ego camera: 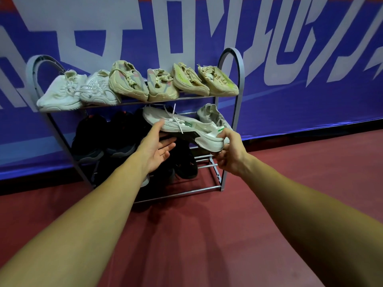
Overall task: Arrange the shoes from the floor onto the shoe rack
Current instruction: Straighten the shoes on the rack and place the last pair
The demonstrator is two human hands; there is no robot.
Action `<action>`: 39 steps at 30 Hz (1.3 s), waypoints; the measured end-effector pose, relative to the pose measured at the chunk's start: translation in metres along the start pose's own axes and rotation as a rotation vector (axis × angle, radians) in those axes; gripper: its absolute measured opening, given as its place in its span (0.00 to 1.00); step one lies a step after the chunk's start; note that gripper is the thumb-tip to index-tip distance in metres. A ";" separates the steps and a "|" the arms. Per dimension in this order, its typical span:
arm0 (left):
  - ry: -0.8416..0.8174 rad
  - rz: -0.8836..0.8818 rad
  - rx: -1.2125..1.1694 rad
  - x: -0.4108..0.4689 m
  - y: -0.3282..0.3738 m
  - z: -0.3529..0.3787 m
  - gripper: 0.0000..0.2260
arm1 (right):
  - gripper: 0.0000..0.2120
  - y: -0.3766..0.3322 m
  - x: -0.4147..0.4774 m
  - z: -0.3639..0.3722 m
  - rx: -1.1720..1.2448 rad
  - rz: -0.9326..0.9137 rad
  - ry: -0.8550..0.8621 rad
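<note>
One white sneaker (186, 125): right hand (230, 154) grips its heel; left hand (157, 148), fingers straight, touches its side.

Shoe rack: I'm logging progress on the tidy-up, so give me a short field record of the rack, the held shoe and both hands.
rack: grey metal frame against a blue wall
top shelf: six pale shoes in a row
middle shelf: dark shoes at left, one white shoe at right
held shoe: white with green marks, in front of the middle shelf, toe to the left
right hand: grips the heel
left hand: open, palm up under the toe half
</note>
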State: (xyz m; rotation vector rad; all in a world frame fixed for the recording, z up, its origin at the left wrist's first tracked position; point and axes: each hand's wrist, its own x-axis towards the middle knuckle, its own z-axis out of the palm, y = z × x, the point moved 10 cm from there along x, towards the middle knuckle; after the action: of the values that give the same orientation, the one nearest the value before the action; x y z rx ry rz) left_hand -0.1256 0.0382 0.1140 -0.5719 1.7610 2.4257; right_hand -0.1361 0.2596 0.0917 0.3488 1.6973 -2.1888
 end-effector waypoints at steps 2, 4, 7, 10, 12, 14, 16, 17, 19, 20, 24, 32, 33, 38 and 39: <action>0.019 0.017 -0.091 -0.003 0.006 0.000 0.22 | 0.07 0.000 -0.001 -0.005 -0.015 0.008 0.009; 0.048 0.030 -0.128 -0.003 0.011 -0.005 0.23 | 0.09 -0.001 -0.002 -0.010 -0.017 0.014 0.020; 0.113 0.071 -0.104 0.000 0.014 -0.018 0.20 | 0.07 -0.004 0.000 -0.015 -0.016 -0.002 0.056; 0.113 0.082 -0.134 0.002 0.013 -0.020 0.13 | 0.12 -0.007 0.007 -0.020 0.030 -0.052 0.101; 0.089 0.081 -0.171 0.002 0.013 -0.017 0.10 | 0.15 -0.010 0.012 -0.021 0.062 -0.100 0.128; 0.081 0.085 -0.185 0.003 0.014 -0.015 0.09 | 0.16 -0.015 0.013 -0.018 0.087 -0.147 0.123; 0.088 0.092 -0.207 0.002 0.014 -0.016 0.07 | 0.15 -0.017 0.011 -0.013 0.100 -0.168 0.104; 0.092 0.096 -0.223 0.002 0.013 -0.018 0.07 | 0.15 -0.017 0.011 -0.011 0.112 -0.166 0.100; 0.097 0.101 -0.248 0.001 0.011 -0.020 0.07 | 0.12 -0.016 0.009 -0.007 0.155 -0.159 0.101; 0.096 0.100 -0.257 0.001 0.009 -0.020 0.08 | 0.10 -0.015 0.010 -0.005 0.200 -0.155 0.109; 0.062 0.092 -0.259 -0.001 0.004 -0.015 0.09 | 0.09 -0.014 0.013 0.000 0.389 -0.147 0.165; 0.000 0.072 -0.113 0.007 0.004 -0.028 0.17 | 0.17 -0.028 0.006 -0.020 0.304 -0.216 0.296; 0.013 0.073 -0.095 0.008 0.003 -0.031 0.15 | 0.18 -0.028 0.007 -0.022 0.292 -0.220 0.293; -0.025 0.072 -0.135 0.005 -0.003 -0.024 0.07 | 0.17 -0.031 0.015 -0.018 0.291 -0.237 0.231; -0.038 0.077 -0.146 0.003 -0.002 -0.021 0.07 | 0.15 -0.033 0.017 -0.012 0.282 -0.228 0.188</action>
State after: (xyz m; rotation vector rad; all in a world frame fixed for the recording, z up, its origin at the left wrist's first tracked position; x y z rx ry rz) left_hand -0.1228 0.0190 0.1050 -0.4761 1.6312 2.6147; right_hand -0.1649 0.2768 0.1107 0.4661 1.5876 -2.6472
